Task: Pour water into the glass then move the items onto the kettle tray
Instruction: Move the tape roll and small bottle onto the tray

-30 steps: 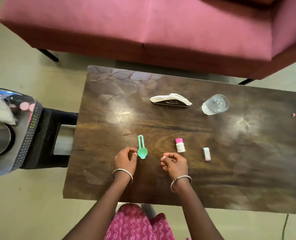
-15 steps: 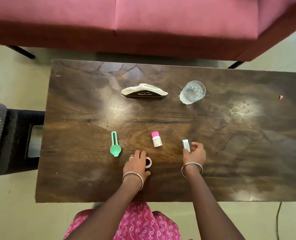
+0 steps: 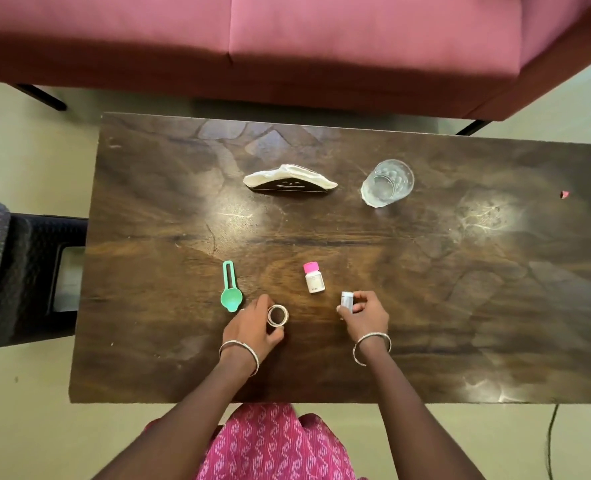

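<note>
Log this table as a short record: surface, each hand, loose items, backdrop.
surface: dark wooden table
left hand: holds a small ring on the table
right hand: pinches a small white container
loose items: green spoon, pink-capped bottle, glass, napkin holder
backdrop: pink sofa beyond the table; black stool at its left
</note>
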### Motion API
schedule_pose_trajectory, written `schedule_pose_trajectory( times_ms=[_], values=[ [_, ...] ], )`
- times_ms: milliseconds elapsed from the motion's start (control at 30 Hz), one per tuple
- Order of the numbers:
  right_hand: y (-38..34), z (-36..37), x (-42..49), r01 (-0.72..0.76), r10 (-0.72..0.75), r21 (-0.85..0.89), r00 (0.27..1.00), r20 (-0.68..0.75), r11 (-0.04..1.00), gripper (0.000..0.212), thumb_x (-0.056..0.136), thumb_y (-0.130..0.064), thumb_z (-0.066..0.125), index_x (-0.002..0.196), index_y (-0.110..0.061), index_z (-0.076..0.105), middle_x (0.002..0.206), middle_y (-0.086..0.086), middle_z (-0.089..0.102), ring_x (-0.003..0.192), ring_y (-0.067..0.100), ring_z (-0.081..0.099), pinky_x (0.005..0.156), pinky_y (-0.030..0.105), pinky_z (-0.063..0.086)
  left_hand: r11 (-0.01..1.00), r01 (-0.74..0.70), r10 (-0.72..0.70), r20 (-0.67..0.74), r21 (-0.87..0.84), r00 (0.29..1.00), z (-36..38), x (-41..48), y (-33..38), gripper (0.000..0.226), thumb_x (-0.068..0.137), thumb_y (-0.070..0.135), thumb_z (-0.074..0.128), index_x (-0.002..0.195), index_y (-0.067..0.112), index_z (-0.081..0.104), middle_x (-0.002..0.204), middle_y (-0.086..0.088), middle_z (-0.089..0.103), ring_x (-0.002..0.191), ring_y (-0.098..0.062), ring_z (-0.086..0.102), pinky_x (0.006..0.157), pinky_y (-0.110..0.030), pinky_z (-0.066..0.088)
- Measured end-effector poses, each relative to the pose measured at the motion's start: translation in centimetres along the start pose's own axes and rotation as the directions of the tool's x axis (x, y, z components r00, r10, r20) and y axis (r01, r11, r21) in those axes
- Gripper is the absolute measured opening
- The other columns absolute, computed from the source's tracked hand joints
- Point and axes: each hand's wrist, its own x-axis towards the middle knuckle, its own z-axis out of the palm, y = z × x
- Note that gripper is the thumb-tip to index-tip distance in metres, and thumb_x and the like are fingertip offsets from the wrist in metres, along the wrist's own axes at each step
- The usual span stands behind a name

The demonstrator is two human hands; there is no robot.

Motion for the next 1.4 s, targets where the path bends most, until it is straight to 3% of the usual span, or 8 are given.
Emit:
schedule_pose_trajectory(
  times_ms=[233, 300, 433, 567, 833, 1033, 1233, 1400],
  values=[
    [-1.9, 3.7, -7.2, 0.044, -0.072, 0.245, 0.992, 0.108, 0.969, 0.039, 0.077, -0.018, 0.081, 0.114, -0.021, 0.067, 0.069, -0.002, 0.061, 0.065, 0.018, 0.068, 0.075, 0.046, 0.061, 0.991, 0.01, -0.027, -0.128, -0.131, 0.991, -3.2, -1.7, -3.2, 0.039, 0.071, 0.042, 0.069, 0.101, 0.032, 0.048, 0.087, 0.007, 0.069, 0.08, -0.026, 0.067, 0.062, -0.03, 0.047],
    [-2.6, 4.9, -9.1, 0.053, -0.095, 0.313, 0.988, 0.12, 0.948, 0.035, 0.078, -0.013, 0.081, 0.109, -0.022, 0.068, 0.066, -0.004, 0.058, 0.055, 0.004, 0.063, 0.07, 0.043, 0.063, 0.987, -0.01, -0.015, -0.155, -0.16, 0.988, -4.2, -2.2, -4.6, 0.038, 0.07, 0.041, 0.07, 0.101, 0.032, 0.05, 0.089, 0.009, 0.069, 0.081, -0.023, 0.067, 0.063, -0.03, 0.047],
    [-5.2, 7.9, -12.9, 0.047, -0.113, 0.433, 0.985, 0.127, 0.9, 0.034, 0.078, -0.007, 0.08, 0.107, -0.02, 0.068, 0.068, -0.002, 0.057, 0.053, 0.001, 0.062, 0.056, 0.028, 0.061, 0.986, -0.073, 0.042, -0.196, -0.151, 0.98, -6.9, -3.7, -8.7, 0.035, 0.071, 0.04, 0.069, 0.1, 0.032, 0.052, 0.094, 0.013, 0.066, 0.085, -0.017, 0.064, 0.065, -0.029, 0.045],
    [-8.4, 11.8, -16.4, 0.042, -0.143, 0.485, 0.974, 0.174, 0.874, 0.035, 0.079, -0.005, 0.08, 0.11, -0.013, 0.067, 0.079, 0.006, 0.067, 0.059, 0.01, 0.07, 0.063, 0.037, 0.063, 0.982, -0.071, 0.021, -0.279, -0.172, 0.96, -10.3, -5.8, -13.3, 0.035, 0.072, 0.04, 0.07, 0.102, 0.029, 0.055, 0.098, 0.013, 0.065, 0.087, -0.015, 0.064, 0.07, -0.032, 0.051],
    [-16.8, 21.7, -23.3, 0.116, -0.281, 0.504, 0.923, 0.264, 0.856, 0.036, 0.08, -0.005, 0.079, 0.107, -0.023, 0.063, 0.09, 0.01, 0.068, 0.068, 0.016, 0.07, 0.059, 0.03, 0.06, 0.975, 0.053, -0.151, -0.474, -0.214, 0.867, -18.2, -8.4, -25.1, 0.041, 0.072, 0.031, 0.079, 0.108, 0.016, 0.066, 0.104, -0.002, 0.065, 0.094, -0.025, 0.062, 0.084, -0.038, 0.051],
    [-22.9, 28.1, -27.2, 0.174, -0.364, 0.464, 0.86, 0.359, 0.869, 0.037, 0.081, -0.007, 0.078, 0.113, -0.018, 0.063, 0.093, 0.009, 0.07, 0.073, 0.012, 0.07, 0.061, 0.026, 0.06, 0.935, 0.153, -0.306, -0.512, -0.32, 0.802, -22.9, -8.1, -33.0, 0.041, 0.074, 0.026, 0.079, 0.112, 0.019, 0.065, 0.1, -0.004, 0.065, 0.091, -0.026, 0.062, 0.08, -0.037, 0.052],
    [-28.0, 33.5, -28.7, 0.278, -0.431, 0.409, 0.831, 0.351, 0.869, 0.039, 0.081, -0.015, 0.079, 0.116, -0.017, 0.064, 0.095, 0.012, 0.07, 0.081, 0.022, 0.072, 0.069, 0.038, 0.064, 0.848, 0.239, -0.488, -0.518, -0.474, 0.703, -26.3, -4.8, -38.3, 0.035, 0.075, 0.028, 0.078, 0.106, 0.023, 0.064, 0.09, -0.002, 0.071, 0.081, -0.024, 0.065, 0.067, -0.027, 0.046],
    [-31.6, 37.2, -28.5, 0.317, -0.465, 0.393, 0.802, 0.374, 0.863, 0.036, 0.082, -0.016, 0.079, 0.114, -0.021, 0.064, 0.084, -0.003, 0.065, 0.076, 0.018, 0.071, 0.07, 0.044, 0.063, 0.751, 0.324, -0.62, -0.445, -0.576, 0.646, -28.3, 0.3, -41.8, 0.032, 0.077, 0.025, 0.077, 0.106, 0.021, 0.064, 0.081, -0.011, 0.073, 0.078, -0.035, 0.068, 0.067, -0.038, 0.054]
  ],
)
